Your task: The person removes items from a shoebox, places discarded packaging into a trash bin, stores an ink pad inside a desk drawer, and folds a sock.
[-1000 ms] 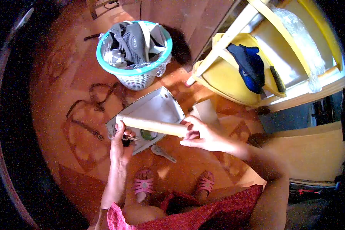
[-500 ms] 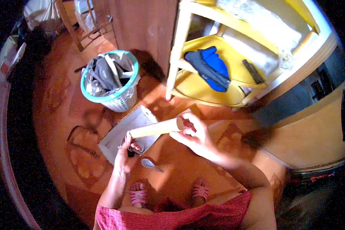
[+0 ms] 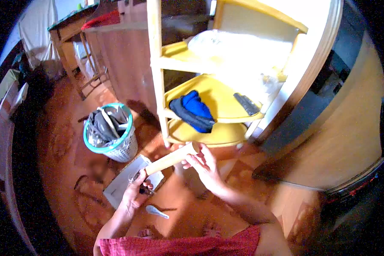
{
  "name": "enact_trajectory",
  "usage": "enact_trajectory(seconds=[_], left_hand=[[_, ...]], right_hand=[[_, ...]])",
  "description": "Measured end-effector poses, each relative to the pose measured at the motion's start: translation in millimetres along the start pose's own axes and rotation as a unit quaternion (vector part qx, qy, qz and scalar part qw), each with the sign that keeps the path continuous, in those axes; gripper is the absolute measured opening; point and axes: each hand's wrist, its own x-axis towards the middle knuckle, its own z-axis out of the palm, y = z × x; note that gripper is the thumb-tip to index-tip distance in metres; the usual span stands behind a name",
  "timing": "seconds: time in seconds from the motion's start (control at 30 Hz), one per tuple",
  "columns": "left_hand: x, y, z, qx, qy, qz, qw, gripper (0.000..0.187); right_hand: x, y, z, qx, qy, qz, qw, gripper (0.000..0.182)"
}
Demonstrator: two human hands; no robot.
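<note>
A long, pale tan tube (image 3: 168,161) slants up to the right over a shallow white box (image 3: 119,187). My left hand (image 3: 134,194) is closed around its lower end. Small dark, shiny metal pieces show by those fingers; I cannot make out what they are. At the upper end, my right hand (image 3: 204,167) has its thumb and fingers closed against the tube's side near the round end. On the floor below my left hand lies a pale spoon (image 3: 157,211).
A blue-rimmed laundry-style basket (image 3: 130,143) full of dark and white items stands left. Ahead is a yellow corner shelf (image 3: 226,138) holding a blue and grey cloth item (image 3: 194,111) and a dark flat object (image 3: 246,104). A wooden door panel (image 3: 328,145) is at the right.
My view has tilted upward and turned right, so the shelf shows more fully and the basket sits lower. Both hands still hold the tube, with my right hand at its upper end.
</note>
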Motion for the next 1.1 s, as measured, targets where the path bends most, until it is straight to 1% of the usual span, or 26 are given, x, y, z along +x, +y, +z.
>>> enact_trajectory(seconds=[0.07, 0.1, 0.17, 0.2, 0.27, 0.33, 0.43, 0.5, 0.6, 0.63, 0.7, 0.73, 0.8, 0.9, 0.97, 1.03, 1.1], left_hand=[[5.2, -3.0, 8.7, 0.022, 0.006, 0.032, 0.999, 0.025], [2.3, 2.1, 19.9, 0.026, 0.003, 0.049, 0.998, 0.025], [1.5, 6.8, 34.8, 0.032, -0.008, 0.051, 0.998, 0.023], [0.6, 8.0, 41.0, 0.051, -0.014, 0.073, 0.996, 0.023], [0.0, 7.4, 49.7, 0.066, -0.018, 0.104, 0.992, 0.021], [-0.8, 4.7, 52.2, 0.061, -0.007, 0.102, 0.993, 0.02], [-0.4, 0.2, 47.6, 0.055, 0.007, 0.097, 0.994, 0.02], [-3.0, -2.8, 46.9, 0.048, 0.011, 0.094, 0.994, 0.02], [-1.5, -11.3, 36.3, 0.044, 0.03, 0.066, 0.996, 0.023], [0.0, -13.2, 29.8, 0.047, 0.031, 0.06, 0.997, 0.023], [3.1, -16.4, 15.5, 0.024, 0.021, 0.004, 0.999, 0.025], [3.1, -18.5, 10.7, 0.028, 0.022, -0.002, 0.999, 0.025], [1.0, -23.0, 2.7, -0.004, 0.027, -0.046, 0.999, 0.026], [-1.1, -28.2, -6.4, -0.009, 0.046, -0.086, 0.995, 0.028], [3.6, -34.9, -20.0, -0.009, 0.044, -0.104, 0.994, 0.028], [0.5, -40.1, -16.2, -0.007, 0.04, -0.116, 0.992, 0.029], [-4.0, -41.4, -4.7, 0.023, 0.053, -0.088, 0.994, 0.03]], right_hand=[[0.2, 0.4, -8.1, 0.003, 0.019, -0.015, 1.0, 0.028], [1.8, 0.8, -9.6, 0.026, 0.035, -0.017, 0.999, 0.027], [5.6, -0.3, -15.5, 0.023, 0.037, -0.03, 0.999, 0.028], [6.4, -3.5, -15.6, 0.032, 0.038, -0.047, 0.998, 0.028], [7.0, -9.6, -15.8, 0.046, 0.047, -0.052, 0.997, 0.028], [4.3, -11.5, -14.9, 0.082, 0.056, -0.049, 0.994, 0.029], [3.4, -9.5, -13.3, 0.045, 0.045, -0.064, 0.996, 0.029], [3.2, -9.3, -9.0, 0.057, 0.057, -0.056, 0.995, 0.029], [2.1, -2.0, -4.5, 0.045, 0.053, -0.067, 0.995, 0.028], [2.4, -0.4, 2.9, 0.052, 0.079, -0.077, 0.993, 0.026], [0.6, 9.8, 2.9, 0.024, 0.06, -0.063, 0.996, 0.027], [0.0, 16.2, 3.3, 0.022, 0.058, -0.049, 0.997, 0.028], [-3.1, 23.9, 5.0, 0.039, 0.067, -0.031, 0.997, 0.029], [-8.3, 35.3, 1.2, 0.058, 0.063, -0.011, 0.996, 0.031], [-11.4, 45.9, -4.5, 0.031, 0.038, -0.025, 0.998, 0.031], [-14.8, 59.0, -13.3, 0.02, 0.041, -0.008, 0.999, 0.029], [-13.6, 67.9, -22.4, 0.04, 0.038, 0.024, 0.998, 0.028]])
